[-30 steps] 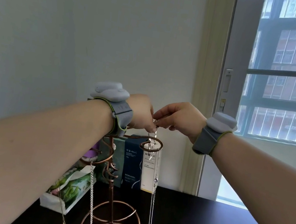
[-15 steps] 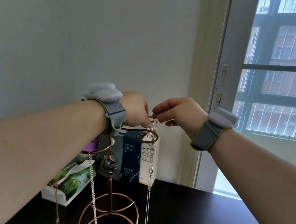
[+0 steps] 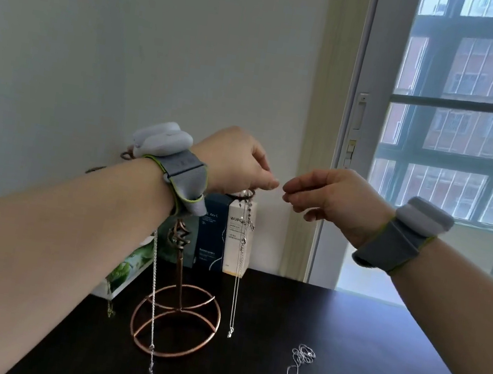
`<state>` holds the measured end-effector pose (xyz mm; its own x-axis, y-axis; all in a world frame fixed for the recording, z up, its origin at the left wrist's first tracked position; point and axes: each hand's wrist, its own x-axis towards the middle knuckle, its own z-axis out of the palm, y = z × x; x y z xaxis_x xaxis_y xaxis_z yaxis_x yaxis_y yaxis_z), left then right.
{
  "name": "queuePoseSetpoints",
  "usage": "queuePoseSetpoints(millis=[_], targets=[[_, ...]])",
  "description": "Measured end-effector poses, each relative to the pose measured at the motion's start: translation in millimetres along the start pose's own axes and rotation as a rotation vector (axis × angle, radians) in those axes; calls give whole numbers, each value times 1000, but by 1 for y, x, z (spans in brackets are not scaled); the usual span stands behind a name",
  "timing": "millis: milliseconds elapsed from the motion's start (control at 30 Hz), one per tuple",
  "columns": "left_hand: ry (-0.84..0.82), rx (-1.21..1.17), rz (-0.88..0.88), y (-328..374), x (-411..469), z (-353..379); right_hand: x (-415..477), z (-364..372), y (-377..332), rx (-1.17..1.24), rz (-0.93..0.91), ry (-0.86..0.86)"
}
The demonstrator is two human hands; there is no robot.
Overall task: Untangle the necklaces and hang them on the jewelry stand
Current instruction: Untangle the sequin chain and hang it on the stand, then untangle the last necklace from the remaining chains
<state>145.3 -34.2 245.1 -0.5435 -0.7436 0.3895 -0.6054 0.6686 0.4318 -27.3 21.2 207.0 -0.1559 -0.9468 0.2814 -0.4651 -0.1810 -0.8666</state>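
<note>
Above the copper stand point(image 3: 175, 320), left hand point(image 3: 236, 163) and right hand point(image 3: 333, 196) pinch their fingertips; what they grip cannot be told. One necklace point(image 3: 239, 269) hangs from the stand; another point(image 3: 299, 366) lies tangled on the table point(image 3: 356, 363).

Our two hands, raised above the jewelry stand point(image 3: 177, 311)

Our left hand point(image 3: 236, 163) and right hand point(image 3: 333, 196) face each other just above its top, fingertips pinched, nearly touching; grey bands wrap both wrists.

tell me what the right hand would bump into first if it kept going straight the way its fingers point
Probably the left hand: the right hand points its fingertips at the left thumb tip across a small gap, though depth is unclear.
</note>
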Motion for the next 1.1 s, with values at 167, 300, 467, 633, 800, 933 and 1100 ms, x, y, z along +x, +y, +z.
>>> queuePoseSetpoints(millis=[167, 300, 467, 633, 800, 933, 1100], targets=[[11, -68, 25, 17, -23, 18, -40, -13, 19, -5, 43, 15], [-3, -94, 49, 29, -42, 33, -71, -19, 39, -17, 95, 19], [-131, -119, 46, 36, -65, 65, -101, -19, 69, -147, 123, 45], [-265, -187, -10, 24, -79, 107, -119, -15, 101, -287, 154, 48], [-334, -289, -101, 4, -86, 160, -126, -4, 129, -345, 174, 2], [-363, -280, -174, -15, -88, 202, -126, 5, 150, -392, 196, -31], [-355, -175, -238, -35, -82, 238, -117, 10, 172, -406, 202, -25]])
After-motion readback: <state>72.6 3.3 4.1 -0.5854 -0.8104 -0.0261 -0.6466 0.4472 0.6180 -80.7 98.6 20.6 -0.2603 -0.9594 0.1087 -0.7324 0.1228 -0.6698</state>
